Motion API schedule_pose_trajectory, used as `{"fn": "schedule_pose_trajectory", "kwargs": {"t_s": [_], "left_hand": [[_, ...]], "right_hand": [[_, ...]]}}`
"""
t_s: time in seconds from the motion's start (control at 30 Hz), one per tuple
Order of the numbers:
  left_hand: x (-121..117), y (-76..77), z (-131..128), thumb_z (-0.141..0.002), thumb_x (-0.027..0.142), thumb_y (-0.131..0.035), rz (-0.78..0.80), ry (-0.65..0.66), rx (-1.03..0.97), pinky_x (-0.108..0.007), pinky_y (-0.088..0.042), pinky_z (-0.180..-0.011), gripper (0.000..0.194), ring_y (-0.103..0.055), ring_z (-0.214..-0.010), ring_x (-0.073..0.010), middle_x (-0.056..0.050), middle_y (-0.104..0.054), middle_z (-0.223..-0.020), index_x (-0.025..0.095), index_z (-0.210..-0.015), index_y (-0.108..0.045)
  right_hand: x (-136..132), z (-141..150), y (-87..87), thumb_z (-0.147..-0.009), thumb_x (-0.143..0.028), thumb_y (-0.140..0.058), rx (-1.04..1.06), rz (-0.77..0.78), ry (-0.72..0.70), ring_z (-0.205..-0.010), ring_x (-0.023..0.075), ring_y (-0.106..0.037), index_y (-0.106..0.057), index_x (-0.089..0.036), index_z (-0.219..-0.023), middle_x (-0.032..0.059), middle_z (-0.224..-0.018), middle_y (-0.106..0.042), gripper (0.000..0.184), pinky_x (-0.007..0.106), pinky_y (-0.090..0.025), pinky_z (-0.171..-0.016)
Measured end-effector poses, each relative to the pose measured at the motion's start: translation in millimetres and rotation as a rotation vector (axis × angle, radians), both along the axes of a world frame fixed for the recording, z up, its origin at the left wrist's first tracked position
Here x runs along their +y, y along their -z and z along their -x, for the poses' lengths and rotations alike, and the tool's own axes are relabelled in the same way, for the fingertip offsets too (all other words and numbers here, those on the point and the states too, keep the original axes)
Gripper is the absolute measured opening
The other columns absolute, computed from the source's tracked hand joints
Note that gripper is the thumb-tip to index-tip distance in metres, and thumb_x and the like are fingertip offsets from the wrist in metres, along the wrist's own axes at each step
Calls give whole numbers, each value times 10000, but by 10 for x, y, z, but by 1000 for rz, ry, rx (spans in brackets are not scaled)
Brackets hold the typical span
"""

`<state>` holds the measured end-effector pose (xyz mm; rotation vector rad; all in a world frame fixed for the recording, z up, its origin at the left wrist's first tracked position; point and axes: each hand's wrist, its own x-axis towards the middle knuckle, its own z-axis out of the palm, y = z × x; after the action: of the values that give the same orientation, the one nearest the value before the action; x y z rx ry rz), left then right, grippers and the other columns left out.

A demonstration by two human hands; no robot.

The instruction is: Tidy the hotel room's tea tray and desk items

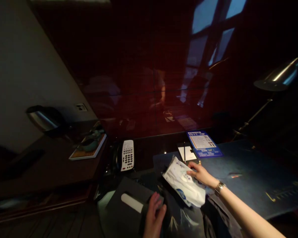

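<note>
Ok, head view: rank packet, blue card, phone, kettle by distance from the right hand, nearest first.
From the right hand:
1. White plastic packet: touching it, on its left.
2. Blue printed card: just ahead of it.
3. Desk telephone: farther left.
4. Metal kettle: far left, on the side counter.

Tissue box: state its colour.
The tissue box is matt charcoal or black, with a white oval slot on top; the head view shows it best.
</note>
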<state>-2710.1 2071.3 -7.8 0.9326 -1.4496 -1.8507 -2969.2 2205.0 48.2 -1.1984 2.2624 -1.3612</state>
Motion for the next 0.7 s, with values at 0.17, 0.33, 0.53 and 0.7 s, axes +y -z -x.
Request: {"fn": "schedule_pose_trajectory", "kwargs": {"t_s": [0.17, 0.33, 0.53, 0.7], "left_hand": [[133, -252, 143, -620, 673, -782, -169, 226, 61, -407, -458, -1056, 889, -566, -1262, -331, -195, -591, -1389, 153, -1278, -485], [29, -400, -3, -693, 719, -699, -112, 223, 80, -422, -488, -964, 703, -646, -1096, -339, -186, -724, -1136, 119, -1055, -649], [-87, -436, -75, -724, 735, -650, 69, 281, 44, -399, -418, -1071, 715, -586, -1173, -316, -161, -667, -1235, 146, -1124, -715], [-157, -475, -146, -651, 769, -685, 24, 354, -26, -388, -477, -906, 706, -605, -1066, -317, -104, -676, -1038, 186, -1042, -762]], "right_hand": [[-83, -650, 243, -848, -545, -569, -321, 231, -1, -747, 169, -554, -561, -205, -856, 3, -787, -571, 340, 291, -464, -688], [-152, -1036, 424, -854, -517, -551, -27, 261, 223, -973, 257, -588, -614, -190, -1048, 105, -1026, -615, 386, 424, -499, -880], [-369, -1454, 316, -878, -534, -544, -78, 251, 15, -1113, 254, -597, -553, -217, -1248, 118, -1197, -620, 487, 427, -501, -988], [-587, -1448, 367, -814, -553, -581, -240, 222, 13, -1062, 290, -645, -584, -187, -1207, 134, -1152, -684, 537, 444, -516, -966]]}}
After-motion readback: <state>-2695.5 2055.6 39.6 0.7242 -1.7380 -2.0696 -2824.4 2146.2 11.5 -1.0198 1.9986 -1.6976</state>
